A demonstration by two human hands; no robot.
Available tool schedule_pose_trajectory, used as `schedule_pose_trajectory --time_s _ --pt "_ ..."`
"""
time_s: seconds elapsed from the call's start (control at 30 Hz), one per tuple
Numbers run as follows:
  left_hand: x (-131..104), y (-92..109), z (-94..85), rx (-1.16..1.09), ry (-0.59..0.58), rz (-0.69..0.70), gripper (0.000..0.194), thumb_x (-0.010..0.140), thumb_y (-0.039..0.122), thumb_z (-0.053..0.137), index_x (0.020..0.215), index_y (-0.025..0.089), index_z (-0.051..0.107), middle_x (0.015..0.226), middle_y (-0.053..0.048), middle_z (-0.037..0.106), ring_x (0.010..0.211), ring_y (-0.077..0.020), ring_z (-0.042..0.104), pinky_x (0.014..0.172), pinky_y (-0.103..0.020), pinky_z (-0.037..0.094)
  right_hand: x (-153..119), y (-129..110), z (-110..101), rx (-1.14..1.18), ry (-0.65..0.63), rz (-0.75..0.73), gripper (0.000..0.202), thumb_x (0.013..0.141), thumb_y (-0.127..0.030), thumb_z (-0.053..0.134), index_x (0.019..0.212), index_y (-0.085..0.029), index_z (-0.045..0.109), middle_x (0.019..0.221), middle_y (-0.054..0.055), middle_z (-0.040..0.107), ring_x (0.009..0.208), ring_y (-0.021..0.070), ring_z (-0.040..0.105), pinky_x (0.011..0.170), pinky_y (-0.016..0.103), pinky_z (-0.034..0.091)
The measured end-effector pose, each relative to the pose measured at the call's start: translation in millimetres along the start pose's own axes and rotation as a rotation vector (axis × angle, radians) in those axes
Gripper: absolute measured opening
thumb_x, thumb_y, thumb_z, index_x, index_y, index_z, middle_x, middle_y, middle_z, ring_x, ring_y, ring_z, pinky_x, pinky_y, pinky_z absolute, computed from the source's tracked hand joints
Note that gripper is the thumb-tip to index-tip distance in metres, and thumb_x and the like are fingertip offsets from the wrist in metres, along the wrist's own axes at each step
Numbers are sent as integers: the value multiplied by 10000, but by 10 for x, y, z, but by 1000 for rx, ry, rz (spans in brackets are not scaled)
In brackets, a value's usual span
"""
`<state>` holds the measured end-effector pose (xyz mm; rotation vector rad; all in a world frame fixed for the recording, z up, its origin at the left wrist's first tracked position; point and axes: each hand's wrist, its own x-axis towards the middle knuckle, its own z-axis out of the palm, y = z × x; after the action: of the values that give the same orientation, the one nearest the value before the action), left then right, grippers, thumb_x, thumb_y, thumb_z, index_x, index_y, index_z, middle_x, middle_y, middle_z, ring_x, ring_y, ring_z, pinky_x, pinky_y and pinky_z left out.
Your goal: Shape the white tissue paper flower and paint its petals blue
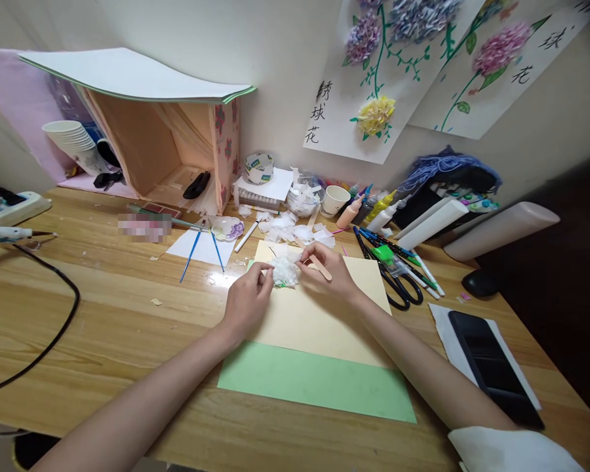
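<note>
White paper clump (286, 271), edges partly hidden, one; left hand (248, 298) touching it, pinch unclear, right hand (335, 276) gripping one stick (321, 268).

paintbrushes (190, 256) and flower pictures (341, 108) mark a craft desk (128, 328).

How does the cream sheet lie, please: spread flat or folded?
The cream sheet is spread flat: it overlaps the green sheet, with no fold showing.
</note>
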<state>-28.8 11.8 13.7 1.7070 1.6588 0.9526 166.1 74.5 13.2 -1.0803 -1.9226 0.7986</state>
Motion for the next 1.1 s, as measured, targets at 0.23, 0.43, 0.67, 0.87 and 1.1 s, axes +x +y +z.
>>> schedule_pose_trajectory --time_s 0.23,0.43,0.67,0.87,1.1 --pt "-37 9 15 -59 -178 127 259 896 394 498 975 191 639 607 49 496 577 -108 465 582 -227 324 -296 -161 46 33 -207 -7 73 793 -218 606 842 -193 558 785 17 647 670 123 590 622 239 461" --pt "-93 13 8 24 -204 65 250 888 397 502 880 195 649 584 46 513 558 -111 467 561 -232 305 -378 -160 91 41 -217 -19 63 796 -199 590 838 -200 544 788 3 627 666 113 584 637 236 457" --pt "-134 70 -43 161 -235 76 267 885 409 502 867 213 682 606 28 590 564 -118 500 556 -239 289 -422 -141 117 19 -230 -55 68 803 -201 596 852 -201 549 797 9 628 692 123 588 655 249 461" --pt "-105 55 -81 213 -211 -49 207 827 403 581 812 258 729 602 30 628 578 -124 527 543 -238 288 -477 -108 134 8 10 -252 210 931 -252 420 786 -196 561 716 34 600 697 146 549 664 287 432" --pt "-39 -39 -56 212 -115 -81 210 819 420 593 812 267 737 613 31 634 598 -127 544 553 -241 305 -512 -38 159 114 -66 -517 387 981 -275 232 711 -206 501 581 19 517 569 147 439 580 300 385"
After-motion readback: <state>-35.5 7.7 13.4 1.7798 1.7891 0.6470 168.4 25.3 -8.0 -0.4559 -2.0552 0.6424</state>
